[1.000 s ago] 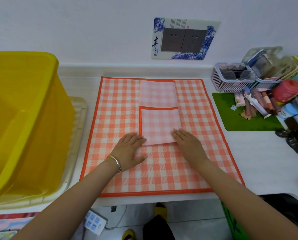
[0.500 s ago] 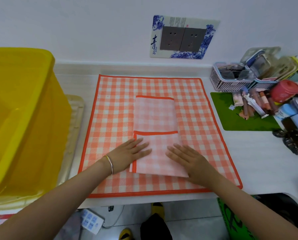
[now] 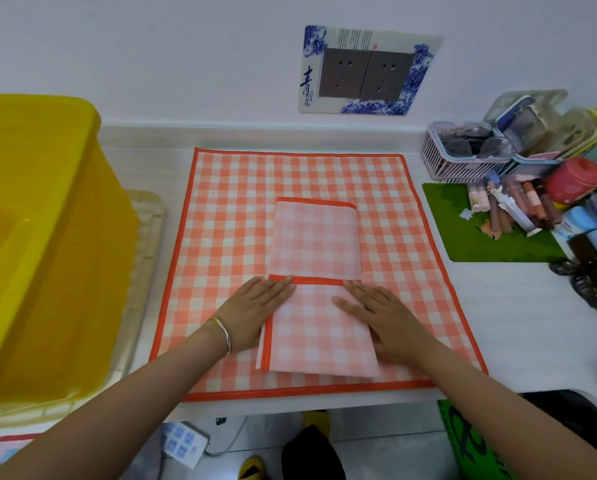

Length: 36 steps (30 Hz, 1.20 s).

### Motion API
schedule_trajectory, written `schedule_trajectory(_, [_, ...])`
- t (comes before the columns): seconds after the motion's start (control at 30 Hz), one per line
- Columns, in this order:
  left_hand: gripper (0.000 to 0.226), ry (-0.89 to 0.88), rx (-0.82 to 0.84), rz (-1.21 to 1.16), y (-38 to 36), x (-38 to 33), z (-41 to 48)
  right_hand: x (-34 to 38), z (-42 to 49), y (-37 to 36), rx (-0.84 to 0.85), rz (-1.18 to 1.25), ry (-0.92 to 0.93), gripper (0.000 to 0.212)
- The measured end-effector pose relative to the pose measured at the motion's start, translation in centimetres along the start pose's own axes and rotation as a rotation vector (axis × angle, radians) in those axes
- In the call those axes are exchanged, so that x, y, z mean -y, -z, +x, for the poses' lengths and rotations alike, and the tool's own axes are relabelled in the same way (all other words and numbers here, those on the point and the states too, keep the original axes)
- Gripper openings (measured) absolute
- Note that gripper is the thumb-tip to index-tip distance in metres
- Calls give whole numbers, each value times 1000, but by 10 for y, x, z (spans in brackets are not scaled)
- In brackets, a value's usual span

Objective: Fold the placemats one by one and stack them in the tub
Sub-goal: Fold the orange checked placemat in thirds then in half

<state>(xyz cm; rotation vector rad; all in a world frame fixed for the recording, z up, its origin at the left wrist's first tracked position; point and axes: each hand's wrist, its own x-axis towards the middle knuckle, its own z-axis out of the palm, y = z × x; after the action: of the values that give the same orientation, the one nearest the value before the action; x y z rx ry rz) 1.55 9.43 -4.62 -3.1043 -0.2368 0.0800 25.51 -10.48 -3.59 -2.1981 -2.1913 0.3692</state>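
Observation:
A partly folded orange-checked placemat (image 3: pixel 316 244) forms a narrow strip with its near part folded over, pale side up. It lies on a flat placemat (image 3: pixel 227 209) spread across the white counter. My left hand (image 3: pixel 255 306) lies flat on the fold's left edge, fingers straight. My right hand (image 3: pixel 376 313) presses flat on the fold's right side. The yellow tub (image 3: pixel 44 254) stands at the left, and what little of its inside shows holds nothing.
A pale tray (image 3: pixel 148 237) sits under the tub. At the right are a green mat (image 3: pixel 463 237) with tubes and bottles, a red-lidded jar (image 3: pixel 575 180) and a pink basket (image 3: pixel 459 157). A power strip (image 3: pixel 184 443) lies on the floor below.
The folded strip slid toward the counter's near edge. Both hands moved from just beyond its near end onto its folded near part, then stayed pressing it flat.

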Motion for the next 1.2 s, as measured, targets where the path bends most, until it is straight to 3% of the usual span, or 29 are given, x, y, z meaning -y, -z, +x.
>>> schedule_trajectory(0.17, [81,47,-114,-104,2,5,9,0,1,-2,-36,48,-23,66])
schedule_trajectory(0.37, [53,175,-325,-325,12,15,18,-1,19,3,-280,325,-149,45])
schedule_trajectory(0.47, [38,333,-353,-532,10,18,17,-2,25,15,-295,617,-358,27])
schedule_trajectory(0.6, [13,629,-366,-779,17,13,26,3,32,20,-387,803,-477,19])
schedule_trajectory(0.67, [22,717,-399,-830,16,13,32,9,40,24,-433,898,-569,13])
schedule_trajectory(0.83, [21,887,-326,-969,20,18,46,12,56,24,-543,945,-764,22])
schedule_trajectory(1.1, [19,1023,-134,-1034,31,25,58,13,71,35,-497,980,-932,20])
schedule_trajectory(1.2, [17,1018,-135,-1020,36,22,56,15,71,35,-482,950,-933,19])
